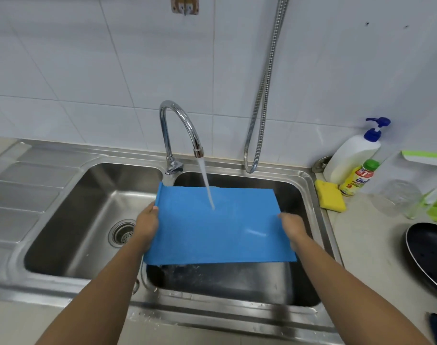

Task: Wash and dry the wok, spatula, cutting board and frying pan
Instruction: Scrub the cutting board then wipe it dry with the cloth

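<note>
Your hands hold the board under running water, over the right basin.

Your left hand (146, 225) grips the left edge of the thin blue plastic cutting board (217, 232) and your right hand (293, 227), blurred, holds its right edge; the board is tilted over the right basin of the stainless steel double sink (237, 168). The water stream (206, 185) from the chrome gooseneck faucet (180, 120) lands on the board's upper middle. On the counter to the right: a yellow rectangular sponge (330, 195), touching it a small yellow bottle with a green cap (359, 180), its red label showing "7" with the rest unreadable, and a white pump bottle with a blue pump (349, 158), no visible label. The black round frying pan (429, 250) lies at the right edge.
</note>
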